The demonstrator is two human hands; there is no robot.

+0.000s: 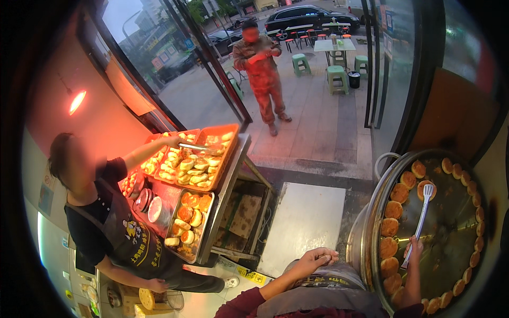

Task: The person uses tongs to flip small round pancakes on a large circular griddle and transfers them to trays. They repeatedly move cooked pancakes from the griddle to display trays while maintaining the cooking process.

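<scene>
My right hand (413, 247) grips the handle of a slotted metal spatula (422, 214) over a large round griddle pan (441, 238). The spatula's slotted head lies over a browned flatbread (421, 191) near the upper left of the pan. Other browned round breads (389, 227) line the pan's left rim, and a curved row of smaller-looking ones (479, 228) follows its right rim. My left hand (320, 258) is held in front of my apron, left of the pan, fingers loosely bent, with no object seen in it.
A co-worker (115, 214) at left holds metal tongs (199, 147) over an orange basket (228, 159) of filled buns. A metal tray (212, 214) of buns sits on the same table. A white board (304, 222) lies on the floor. Another person (262, 71) stands outside the open doorway.
</scene>
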